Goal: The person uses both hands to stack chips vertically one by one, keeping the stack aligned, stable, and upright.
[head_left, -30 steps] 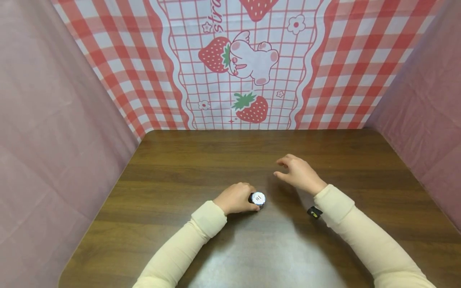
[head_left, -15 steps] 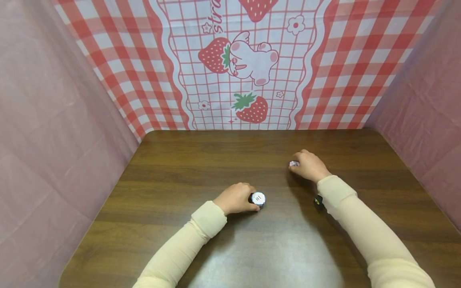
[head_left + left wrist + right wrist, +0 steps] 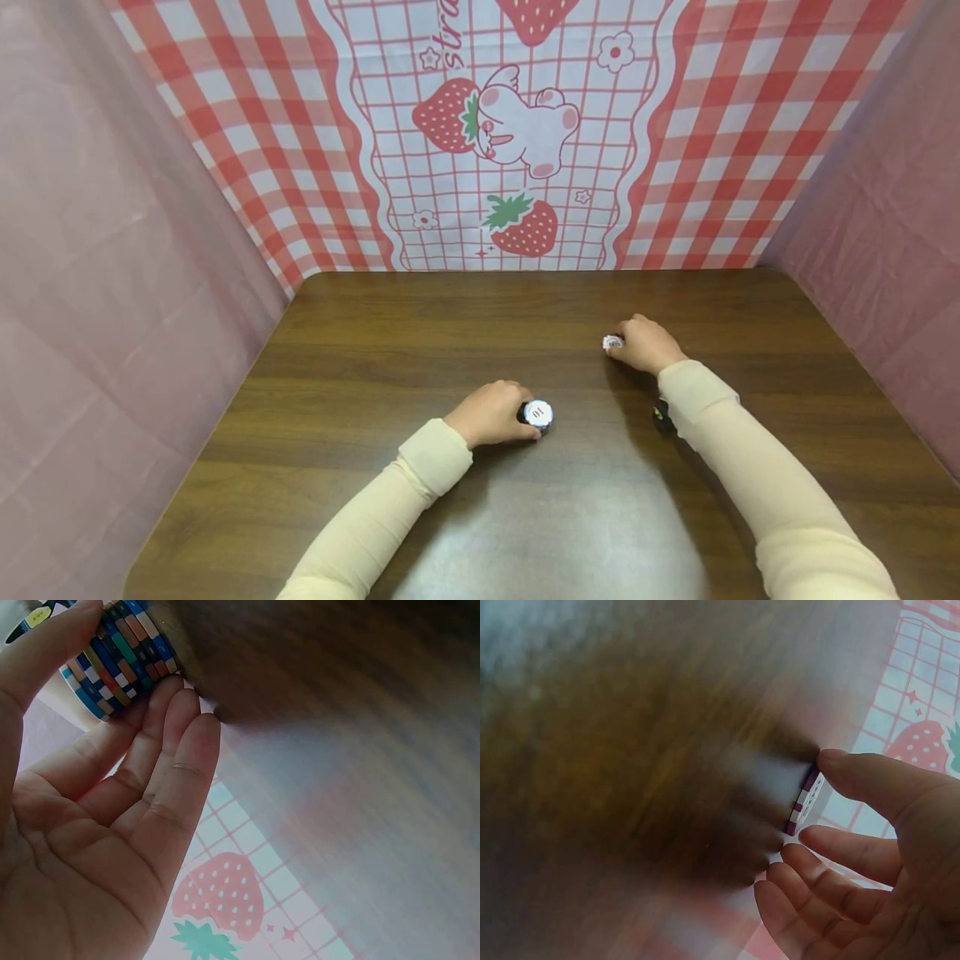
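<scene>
A stack of poker chips (image 3: pixel 537 414) stands near the middle of the table, its white top chip marked 10. My left hand (image 3: pixel 489 414) grips it from the left, thumb on the near side and fingers behind. Banded edges in blue, teal, orange and white show on the stack (image 3: pixel 124 656) in the left wrist view. Farther back and to the right, my right hand (image 3: pixel 647 343) pinches a single poker chip (image 3: pixel 612 342) at the table. In the right wrist view this chip (image 3: pixel 804 799) shows a purple and white edge between thumb and index finger.
The brown wooden table (image 3: pixel 420 325) carries both forearms. Behind it hangs a red-and-white checked cloth (image 3: pixel 720 133) with strawberry prints. Pink curtains (image 3: pixel 112 292) close off both sides. A small black device (image 3: pixel 662 417) sits under the right cuff.
My right hand has moved right and slightly back from beside the stack, its fingers closing about the single chip. My left hand and the stack have stayed put.
</scene>
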### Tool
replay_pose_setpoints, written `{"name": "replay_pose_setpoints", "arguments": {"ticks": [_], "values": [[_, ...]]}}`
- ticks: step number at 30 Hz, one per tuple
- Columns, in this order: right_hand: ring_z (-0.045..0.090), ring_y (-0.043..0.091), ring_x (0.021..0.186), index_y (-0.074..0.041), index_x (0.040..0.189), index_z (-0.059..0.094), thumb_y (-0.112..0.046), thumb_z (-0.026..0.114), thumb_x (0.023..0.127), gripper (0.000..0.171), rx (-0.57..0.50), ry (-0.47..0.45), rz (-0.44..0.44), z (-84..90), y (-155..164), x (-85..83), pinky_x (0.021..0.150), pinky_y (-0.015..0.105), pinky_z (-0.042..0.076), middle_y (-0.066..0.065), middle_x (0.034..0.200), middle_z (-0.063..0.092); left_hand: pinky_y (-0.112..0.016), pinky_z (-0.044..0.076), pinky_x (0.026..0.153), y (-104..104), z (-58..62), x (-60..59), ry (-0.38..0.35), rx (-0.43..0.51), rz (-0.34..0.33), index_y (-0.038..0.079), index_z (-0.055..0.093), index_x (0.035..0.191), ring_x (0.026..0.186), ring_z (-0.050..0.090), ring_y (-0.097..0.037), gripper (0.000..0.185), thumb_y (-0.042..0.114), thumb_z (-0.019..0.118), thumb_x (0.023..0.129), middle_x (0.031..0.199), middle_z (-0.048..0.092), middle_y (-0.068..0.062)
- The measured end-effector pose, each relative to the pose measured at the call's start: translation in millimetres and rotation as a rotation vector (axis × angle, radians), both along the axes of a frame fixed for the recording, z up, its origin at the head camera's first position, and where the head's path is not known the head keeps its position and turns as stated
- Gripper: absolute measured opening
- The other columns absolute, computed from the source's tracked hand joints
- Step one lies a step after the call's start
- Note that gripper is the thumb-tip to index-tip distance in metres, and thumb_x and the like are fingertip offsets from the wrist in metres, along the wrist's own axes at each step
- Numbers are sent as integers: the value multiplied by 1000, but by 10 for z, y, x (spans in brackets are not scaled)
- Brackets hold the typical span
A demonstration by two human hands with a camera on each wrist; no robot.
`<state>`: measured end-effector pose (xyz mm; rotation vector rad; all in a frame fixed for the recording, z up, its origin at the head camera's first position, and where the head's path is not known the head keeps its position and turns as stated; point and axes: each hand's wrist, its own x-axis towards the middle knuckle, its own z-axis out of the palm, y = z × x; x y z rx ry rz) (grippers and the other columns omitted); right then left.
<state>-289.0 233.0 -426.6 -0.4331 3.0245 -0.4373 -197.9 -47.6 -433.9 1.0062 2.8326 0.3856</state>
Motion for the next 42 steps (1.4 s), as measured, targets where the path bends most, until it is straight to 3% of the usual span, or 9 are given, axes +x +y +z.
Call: {"name": "replay_pose_setpoints", "arguments": {"ticks": [10, 18, 29, 42], "values": [[60, 30, 84, 1, 94, 73, -21, 66, 87, 24, -12, -3, 6, -15, 5, -47, 80, 52, 48, 18, 92, 69, -26, 50, 75, -3, -4, -3, 5, -5, -4, 15, 72, 97, 85, 62, -11, 31, 39, 79, 79, 93, 71, 4], [46, 19, 65, -8, 67, 64, -22, 68, 84, 22, -22, -41, 8, -18, 25, -63, 61, 37, 42, 2, 66, 57, -27, 50, 75, 0, -2, -1, -1, -5, -2, 15, 72, 99, 86, 62, -11, 32, 39, 79, 79, 95, 71, 4], [56, 21, 73, 0, 95, 70, -27, 70, 85, 28, -36, -41, 7, 70, -40, 79, 70, 43, 49, 10, 86, 70, -27, 51, 77, -3, -12, -1, 8, -10, 0, 15, 72, 100, 88, 64, -12, 33, 39, 78, 79, 98, 72, 3], [58, 18, 74, 2, 98, 71, -25, 76, 77, 34, -97, 126, 161, 265, -375, 451, 69, 40, 49, 10, 86, 68, -26, 50, 76, -1, 2, -5, 8, 1, -8, 15, 73, 99, 85, 63, -11, 32, 39, 79, 78, 94, 72, 3]]}}
